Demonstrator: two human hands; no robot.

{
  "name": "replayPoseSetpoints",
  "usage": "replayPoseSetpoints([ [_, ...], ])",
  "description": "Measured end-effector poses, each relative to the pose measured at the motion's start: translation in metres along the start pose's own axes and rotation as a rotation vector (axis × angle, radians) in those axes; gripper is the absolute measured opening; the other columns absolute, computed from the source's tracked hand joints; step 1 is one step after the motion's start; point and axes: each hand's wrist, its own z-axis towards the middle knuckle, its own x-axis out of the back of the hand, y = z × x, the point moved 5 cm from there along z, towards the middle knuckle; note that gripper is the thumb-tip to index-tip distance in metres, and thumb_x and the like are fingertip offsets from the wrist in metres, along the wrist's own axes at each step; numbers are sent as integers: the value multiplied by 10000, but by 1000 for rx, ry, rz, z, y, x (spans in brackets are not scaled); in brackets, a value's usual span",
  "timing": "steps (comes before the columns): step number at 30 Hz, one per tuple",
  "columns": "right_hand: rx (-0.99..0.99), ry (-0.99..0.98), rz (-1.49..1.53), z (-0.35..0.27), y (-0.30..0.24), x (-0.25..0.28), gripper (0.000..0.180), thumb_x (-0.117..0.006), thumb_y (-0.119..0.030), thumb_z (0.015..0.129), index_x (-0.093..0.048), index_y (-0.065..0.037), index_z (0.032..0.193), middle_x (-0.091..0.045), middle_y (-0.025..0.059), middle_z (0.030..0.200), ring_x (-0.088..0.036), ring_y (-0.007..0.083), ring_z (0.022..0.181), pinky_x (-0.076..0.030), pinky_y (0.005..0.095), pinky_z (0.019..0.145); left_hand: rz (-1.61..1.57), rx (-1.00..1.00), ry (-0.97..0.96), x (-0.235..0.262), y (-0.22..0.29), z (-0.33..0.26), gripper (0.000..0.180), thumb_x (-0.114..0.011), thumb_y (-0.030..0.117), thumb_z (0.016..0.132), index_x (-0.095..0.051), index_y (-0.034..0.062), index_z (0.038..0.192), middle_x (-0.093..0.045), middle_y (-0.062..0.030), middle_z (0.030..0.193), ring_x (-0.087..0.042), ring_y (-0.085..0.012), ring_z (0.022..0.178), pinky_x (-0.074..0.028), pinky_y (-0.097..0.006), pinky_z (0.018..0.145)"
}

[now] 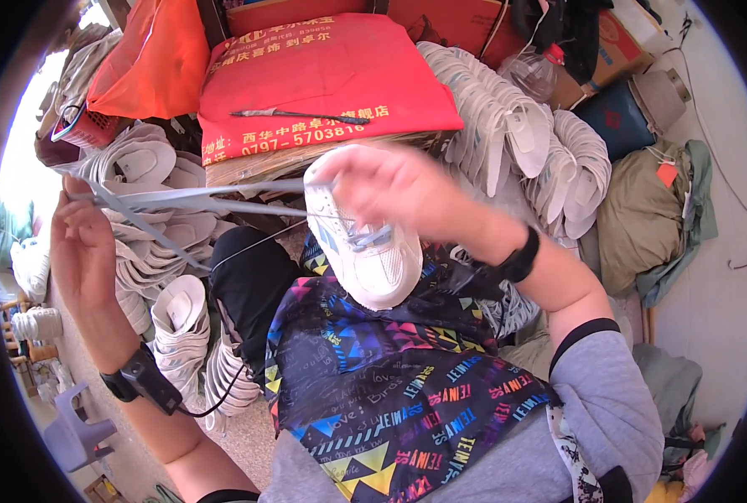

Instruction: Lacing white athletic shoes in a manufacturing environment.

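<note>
A white sneaker point(365, 243) rests toe-down on a dark patterned apron point(407, 394) over my lap. My right hand point(394, 186) grips the shoe's upper near the lacing. Grey laces point(214, 199) stretch from the shoe leftward to my left hand point(84, 243), which is raised at the left and pinches their ends, pulling them taut. A thin thread point(256, 241) also runs from the shoe toward the left. Both wrists wear black bands.
Stacks of white shoe soles lie left point(160, 277) and right point(524, 134). A red bag point(323, 75) with a thin dark tool on it tops cardboard ahead. Orange bag point(155, 59) upper left, olive cloth bundle point(650, 210) right, grey plastic stool point(76, 432) lower left.
</note>
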Motion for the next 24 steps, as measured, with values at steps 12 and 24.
replayPoseSetpoints([
  [12, 123, 1032, 607, -145, -22, 288, 438, -501, 59, 818, -455, -10, 1249, -415, -26, 607, -341, 80, 429, -316, 237, 454, -420, -468, 895, 319, 177, -110, 222, -405, -73, 923, -562, -65, 1079, -629, -124, 853, -531, -203, 696, -448, -305, 653],
  [24, 193, 1529, 169, -347, -83, 424, 13, -559, -56, 913, -567, -66, 911, -449, -33, 646, -317, 63, 432, -248, 209, 381, 656, -308, 837, 262, 334, -219, 221, -470, 120, 996, -590, 29, 834, -598, -40, 706, -579, -164, 659, -513, -294, 652],
])
